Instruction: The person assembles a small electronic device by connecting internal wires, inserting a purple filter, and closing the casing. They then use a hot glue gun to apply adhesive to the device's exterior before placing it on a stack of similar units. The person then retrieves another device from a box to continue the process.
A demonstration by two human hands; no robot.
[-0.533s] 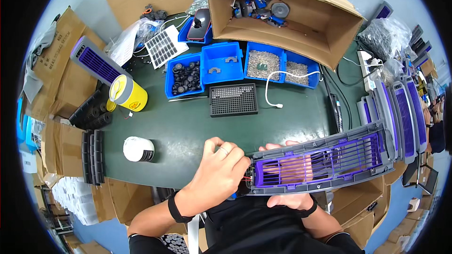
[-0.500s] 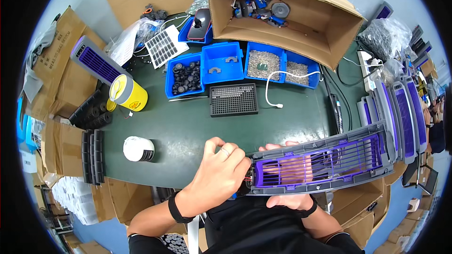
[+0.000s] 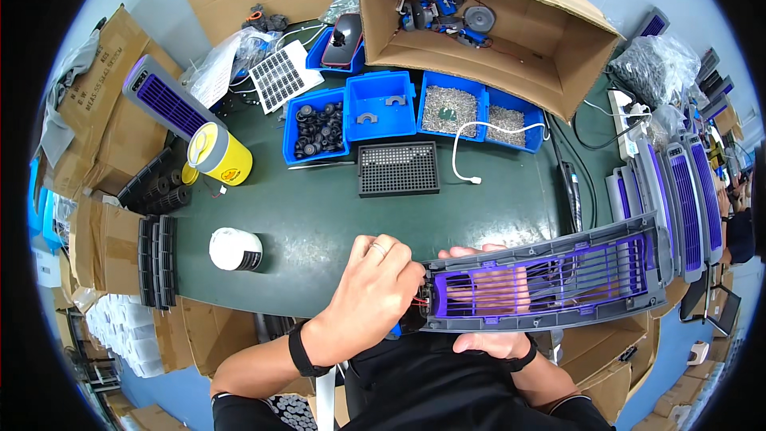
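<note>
At the near edge of the surface point(image 3: 319, 215), a grey-and-purple grille point(image 3: 550, 279) runs left to right, rising rightward. Right hand point(image 3: 491, 303) cradles it from beneath, fingers closed round it. Left hand point(image 3: 371, 291), fingers pinched, works red wires point(image 3: 418, 301) at its left end.

Most of the right hand point(image 3: 487, 303) lies behind the grey and purple grille panel point(image 3: 550, 279), showing only through its slats and below its lower edge. The left hand's fingers point(image 3: 403, 271) cover the panel's left end, so the red wires point(image 3: 418, 301) there cannot be traced. Small parts in the cardboard box point(image 3: 550, 56), upper middle of the frame, are too small to identify.
</note>
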